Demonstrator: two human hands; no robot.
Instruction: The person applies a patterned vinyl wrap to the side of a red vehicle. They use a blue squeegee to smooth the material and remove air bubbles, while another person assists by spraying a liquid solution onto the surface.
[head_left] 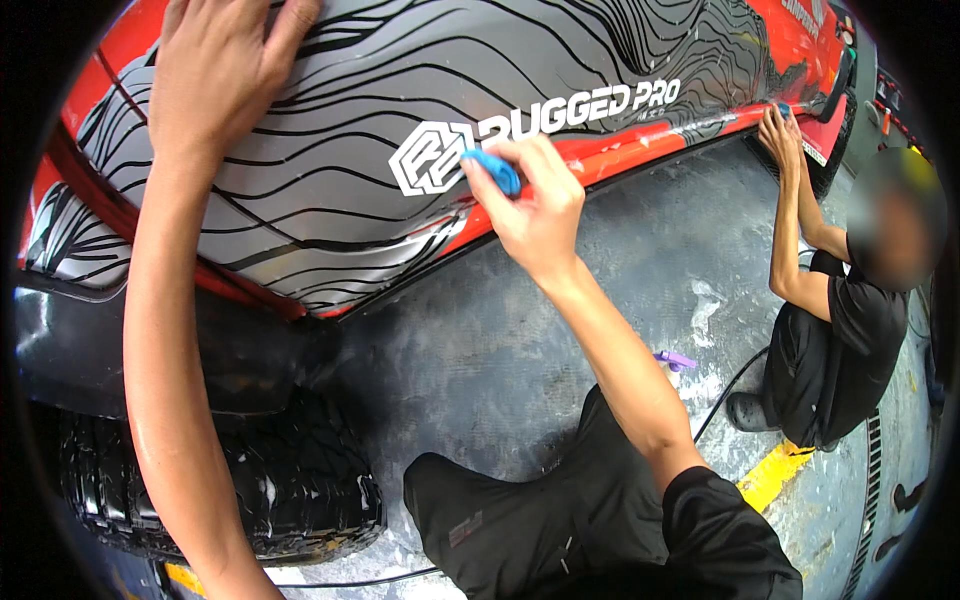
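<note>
Two hands up on the car panel. Your left hand lies flat, fingers spread, arm stretched straight to the grey-and-black wrap. Your right hand reaches from below, fingers pinched round a blue cloth, pressing it on the panel's white emblem near the red lower edge. Tyre sits below your left arm.

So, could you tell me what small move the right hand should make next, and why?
Probably slide the blue squeegee along the grey wrap toward the lower edge: the right hand presses it near the white emblem, while the left hand lies flat, bracing the panel.
</note>
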